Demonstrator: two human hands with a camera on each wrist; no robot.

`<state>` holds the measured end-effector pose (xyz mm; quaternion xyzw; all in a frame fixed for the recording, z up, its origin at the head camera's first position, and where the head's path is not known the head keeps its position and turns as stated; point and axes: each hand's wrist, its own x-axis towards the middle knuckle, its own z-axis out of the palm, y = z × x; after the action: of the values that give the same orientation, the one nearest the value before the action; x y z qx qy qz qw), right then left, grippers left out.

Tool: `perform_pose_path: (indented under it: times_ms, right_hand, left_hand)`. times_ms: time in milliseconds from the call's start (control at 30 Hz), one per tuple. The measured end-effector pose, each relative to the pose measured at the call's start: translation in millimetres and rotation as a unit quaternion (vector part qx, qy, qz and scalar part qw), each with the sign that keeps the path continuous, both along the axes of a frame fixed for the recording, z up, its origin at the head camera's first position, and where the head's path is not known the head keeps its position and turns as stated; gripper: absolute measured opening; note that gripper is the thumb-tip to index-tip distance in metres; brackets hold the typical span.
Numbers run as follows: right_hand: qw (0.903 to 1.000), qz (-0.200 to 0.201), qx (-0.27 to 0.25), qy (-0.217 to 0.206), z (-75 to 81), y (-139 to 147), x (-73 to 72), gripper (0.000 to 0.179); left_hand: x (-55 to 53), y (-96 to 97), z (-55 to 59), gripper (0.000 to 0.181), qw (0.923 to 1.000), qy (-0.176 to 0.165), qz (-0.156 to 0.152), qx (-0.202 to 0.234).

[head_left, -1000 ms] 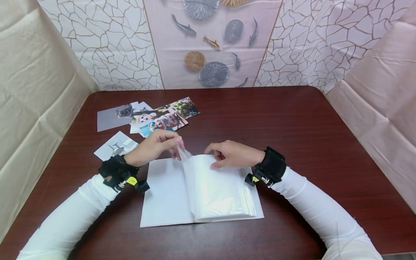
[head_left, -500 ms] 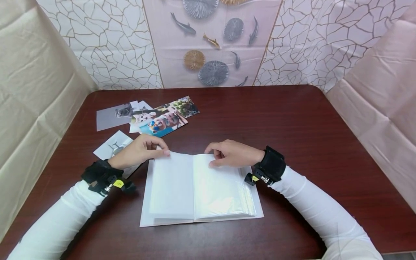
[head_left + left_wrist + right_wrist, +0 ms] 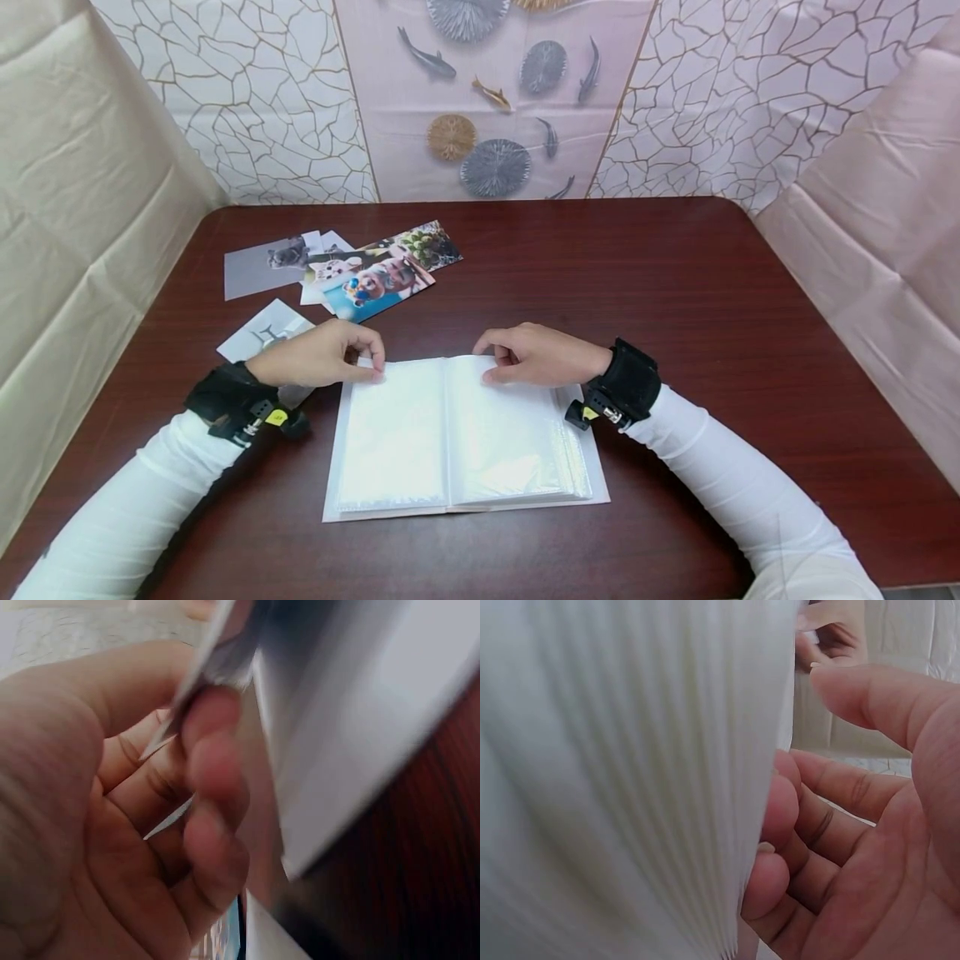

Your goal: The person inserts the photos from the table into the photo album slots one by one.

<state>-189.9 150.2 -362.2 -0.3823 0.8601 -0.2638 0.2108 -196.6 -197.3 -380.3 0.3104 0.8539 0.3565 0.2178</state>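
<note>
One white plastic-sleeved album (image 3: 502, 442) lay open, one pale paper photo (image 3: 258, 335) nearest.
Bare left hand (image 3: 318, 354) pinched one sleeve (image 3: 393, 429); bare right hand (image 3: 528, 354) curled at top edge, couldn't tell if clamped.

White sleeves (image 3: 135, 508) end at black wrist straps (image 3: 225, 396) bearing small yellow tags (image 3: 277, 417).

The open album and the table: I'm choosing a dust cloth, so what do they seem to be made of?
Album pages: probably clear, glossy plastic sleeves, given the bright glare and wrinkles on the right-hand side.
Album cover: perhaps stiff card or board; its border looks white and flat.
Table: wood or wood-look laminate with a soft sheen; its red-brown top shows fine streaked grain.
</note>
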Motion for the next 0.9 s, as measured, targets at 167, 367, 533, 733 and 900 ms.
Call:
perform_pose_path:
  times_ms: [167,367,533,733,900]
  right_hand:
    - [1.0,0.005,-0.003,0.005,-0.3,-1,0.0,0.03]
    - [1.0,0.004,-0.005,0.003,-1.1,-1,-0.1,0.03]
    - [1.0,0.001,-0.007,-0.003,-3.3,-1,0.0,0.03]
    - [0.9999,0.003,-0.011,-0.004,-4.3,-1,-1.3,0.031]
    - [0.9999,0.004,-0.014,-0.006,-4.1,0,-1.9,0.03]
  left_hand:
    - [-1.3,-0.1,-6.8,0.007,0.9994,0.006,-0.004,-0.034]
    - [-1.8,-1.0,-9.0,0.01,0.9992,0.005,-0.001,-0.041]
    - [-3.4,-5.3,-3.8,0.009,0.9974,0.028,0.001,-0.066]
    - [-12.2,-29.0,13.3,0.005,0.9876,0.097,0.052,-0.112]
    - [-22.7,-62.3,25.7,0.011,0.9673,0.156,0.121,-0.159]
